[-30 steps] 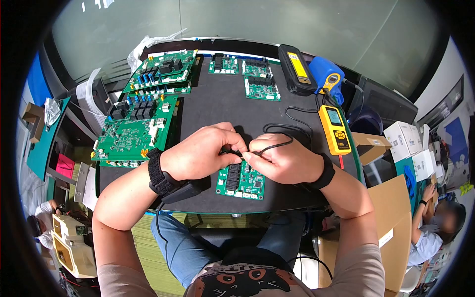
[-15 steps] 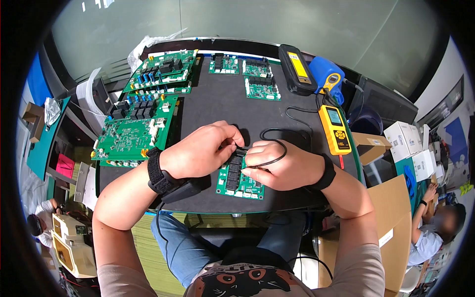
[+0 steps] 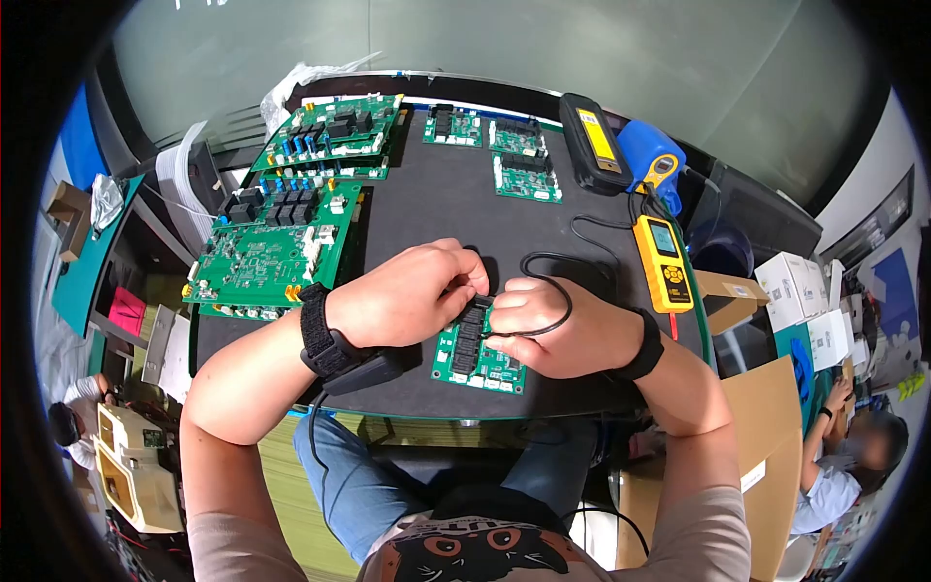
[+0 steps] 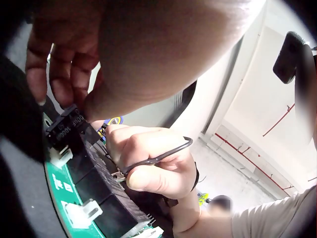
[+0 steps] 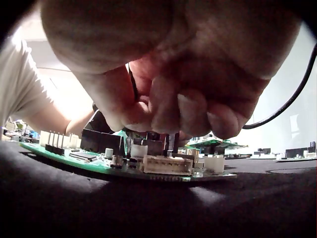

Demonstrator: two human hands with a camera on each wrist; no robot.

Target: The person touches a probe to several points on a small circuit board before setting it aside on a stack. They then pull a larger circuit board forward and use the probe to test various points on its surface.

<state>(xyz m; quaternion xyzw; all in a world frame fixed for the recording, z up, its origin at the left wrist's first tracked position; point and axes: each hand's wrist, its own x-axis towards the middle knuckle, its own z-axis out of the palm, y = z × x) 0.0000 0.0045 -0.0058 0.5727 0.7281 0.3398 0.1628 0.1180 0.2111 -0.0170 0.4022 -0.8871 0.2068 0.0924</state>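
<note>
A small green circuit board (image 3: 506, 367) lies between my hands, with a row of black blocks (image 3: 466, 347) along it. At the board's far end my left hand (image 3: 402, 291) has curled fingers and thumb round a black printed component (image 4: 68, 126), tilted against the row in the left wrist view. My right hand (image 3: 567, 330) pinches a thin black cable (image 4: 171, 152) between thumb and curled fingers, right beside the row. The cable loops over the back of that hand. White connectors (image 5: 167, 165) stand along the board's edge, close under the right fingers.
Larger green boards (image 3: 267, 262) are stacked at the left. Several small boards (image 3: 527, 177) lie at the back. A yellow meter (image 3: 662, 264), a black case (image 3: 593, 145) and a blue device (image 3: 652, 160) line the right side. An open cardboard box (image 3: 766, 456) stands beside the table.
My right hand has drawn away from the left fingertips, down along the row of black blocks, with the cable still pinched. My left hand has stayed at the board's far end. The view has shifted slightly.
</note>
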